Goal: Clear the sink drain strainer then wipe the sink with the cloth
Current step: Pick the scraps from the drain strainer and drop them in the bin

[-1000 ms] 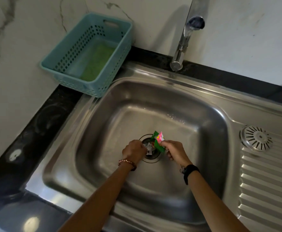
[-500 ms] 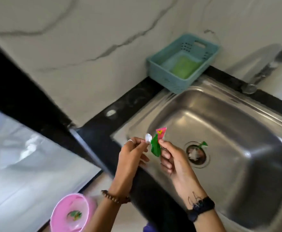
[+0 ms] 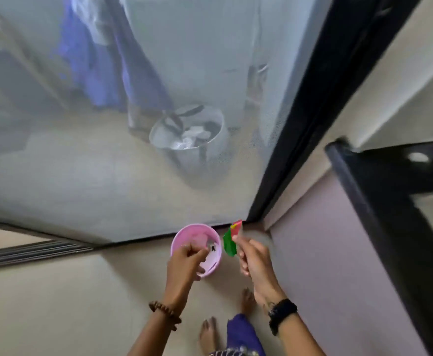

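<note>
The left hand (image 3: 184, 263) is over the pink bin (image 3: 211, 265) on the floor, fingers curled, but I cannot tell if it holds anything. The right hand (image 3: 255, 260) pinches green and pink wrapper scraps (image 3: 232, 238) just beside the bin.

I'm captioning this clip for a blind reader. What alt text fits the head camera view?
Over a pink bin on the floor, the left hand reaches into its mouth while the right hand pinches a green and red wrapper scrap beside it. Bare feet show below, a mesh screen door behind.
</note>
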{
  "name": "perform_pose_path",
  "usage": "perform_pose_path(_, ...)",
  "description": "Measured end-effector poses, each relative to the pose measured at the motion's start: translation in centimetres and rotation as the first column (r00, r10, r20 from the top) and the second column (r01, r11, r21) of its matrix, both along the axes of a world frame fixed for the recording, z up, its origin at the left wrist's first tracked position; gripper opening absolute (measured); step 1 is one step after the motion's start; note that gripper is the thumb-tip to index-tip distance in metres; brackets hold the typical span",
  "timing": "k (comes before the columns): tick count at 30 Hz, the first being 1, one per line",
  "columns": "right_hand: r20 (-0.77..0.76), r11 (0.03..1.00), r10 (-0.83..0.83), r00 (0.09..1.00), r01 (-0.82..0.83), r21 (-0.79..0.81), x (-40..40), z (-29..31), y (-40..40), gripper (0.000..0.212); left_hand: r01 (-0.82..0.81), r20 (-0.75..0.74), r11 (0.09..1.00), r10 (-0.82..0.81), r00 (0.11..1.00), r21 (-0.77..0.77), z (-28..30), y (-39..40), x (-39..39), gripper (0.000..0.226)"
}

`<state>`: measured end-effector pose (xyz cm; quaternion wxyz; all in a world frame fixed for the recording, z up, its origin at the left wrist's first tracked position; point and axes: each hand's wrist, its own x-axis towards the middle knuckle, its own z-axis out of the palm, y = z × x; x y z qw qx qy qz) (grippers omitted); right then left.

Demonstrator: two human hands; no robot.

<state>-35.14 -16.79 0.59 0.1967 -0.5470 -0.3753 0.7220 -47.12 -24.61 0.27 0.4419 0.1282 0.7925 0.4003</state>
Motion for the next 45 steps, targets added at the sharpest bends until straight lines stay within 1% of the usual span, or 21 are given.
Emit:
perform_pose_path(2,0.186,0.988,0.135,0.973,-0.147,0.056,-2.4,-5.3,0.1,0.032,-0.014,0.003,0.997,0.014,1.000,-0.076,-5.0,-0.1,-2.2,0.017)
perform_pose_path(4,0.359,0.953,0.239,0.903,-0.288,0.091,-4.5,-11.3,0.4,0.038,-0.007,0.003,0.990,0.008,1.000,-0.140,-10.7,0.1,-4.0,0.015)
perform_pose_path(6,0.445,0.926,0.299,0.844,-0.369,0.077,-6.4,-17.0,0.8,0.042,0.004,0.005,0.980,-0.003,1.000,-0.201,-16.1,0.5,-5.4,0.012)
perform_pose_path(8,0.494,0.910,0.345,0.798,-0.413,0.032,-8.3,-23.4,1.0,0.040,0.005,0.002,0.969,-0.004,1.000,-0.246,-22.0,0.6,-6.8,0.007)
perform_pose_path(11,0.527,0.900,0.387,0.757,-0.434,-0.037,-10.7,-32.2,1.5,0.030,-0.031,-0.009,0.959,0.030,1.000,-0.280,-30.3,0.4,-8.3,0.006)
perform_pose_path(13,0.511,0.903,0.401,0.760,-0.421,-0.082,-12.1,-37.5,1.3,0.030,-0.068,-0.009,0.950,0.068,0.998,-0.306,-35.3,-0.1,-8.9,0.005)
perform_pose_path(15,0.455,0.904,0.426,0.782,-0.387,-0.181,-12.9,-41.1,1.0,0.030,-0.091,0.085,0.951,0.121,0.989,-0.296,-39.1,-0.6,-9.3,0.006)
perform_pose_path(18,0.375,0.874,0.474,0.797,-0.375,-0.308,-13.1,-43.7,0.3,0.026,-0.078,0.253,0.954,0.155,0.955,-0.289,-41.8,-0.4,-9.0,0.043)
perform_pose_path(20,0.372,0.886,0.452,0.811,-0.358,-0.295,-12.7,-43.6,0.2,0.029,-0.102,0.269,0.947,0.188,0.945,-0.303,-41.5,0.2,-8.5,0.050)
perform_pose_path(22,0.348,0.911,0.384,0.855,-0.291,-0.292,-12.2,-41.9,0.3,0.025,-0.201,0.302,0.939,0.285,0.910,-0.279,-40.2,0.7,-8.0,0.038)
perform_pose_path(24,0.281,0.930,0.251,0.926,-0.150,-0.337,-11.6,-38.6,0.6,0.015,-0.373,0.384,0.888,0.454,0.804,-0.268,-37.6,1.3,-7.4,0.018)
perform_pose_path(26,0.234,0.923,0.087,0.968,0.009,-0.384,-10.9,-34.4,0.9,0.012,-0.517,0.499,0.811,0.579,0.645,-0.273,-33.8,2.3,-6.5,0.021)
perform_pose_path(27,0.205,0.910,0.009,0.979,0.077,-0.408,-10.5,-31.8,1.1,0.014,-0.551,0.552,0.792,0.591,0.588,-0.261,-31.3,2.9,-5.9,0.025)
perform_pose_path(28,0.168,0.889,-0.067,0.984,0.135,-0.437,-9.9,-28.7,1.5,0.016,-0.561,0.592,0.792,0.577,0.562,-0.239,-28.5,3.6,-5.2,0.026)
perform_pose_path(30,0.066,0.848,-0.198,0.978,0.205,-0.488,-8.7,-22.4,2.4,0.019,-0.543,0.662,0.821,0.507,0.552,-0.176,-22.2,4.9,-3.5,0.027)
perform_pose_path(32,-0.043,0.839,-0.304,0.952,0.246,-0.485,-6.6,-15.0,3.5,0.020,-0.493,0.739,0.863,0.399,0.542,-0.105,-14.7,6.3,-1.5,0.027)
perform_pose_path(35,-0.191,0.859,-0.400,0.897,0.293,-0.419,-2.5,-4.4,4.3,0.018,-0.392,0.834,0.920,0.218,0.506,-0.002,-4.3,7.5,1.3,0.027)
perform_pose_path(39,-0.332,0.883,-0.457,0.825,0.377,-0.280,4.9,7.9,4.3,0.017,-0.156,0.876,0.975,-0.067,0.477,0.159,7.3,8.4,6.0,0.028)
perform_pose_path(42,-0.352,0.856,-0.512,0.783,0.500,-0.134,10.6,13.6,4.0,0.017,0.062,0.816,0.951,-0.294,0.498,0.304,12.6,9.4,10.6,0.027)
perform_pose_path(43,-0.349,0.830,-0.544,0.763,0.550,-0.090,12.8,15.0,3.8,0.017,0.171,0.756,0.914,-0.400,0.518,0.367,14.1,9.8,12.6,0.027)
perform_pose_path(45,-0.331,0.767,-0.610,0.720,0.641,-0.021,17.3,17.0,3.3,0.016,0.404,0.573,0.789,-0.614,0.543,0.463,16.1,10.7,17.1,0.025)
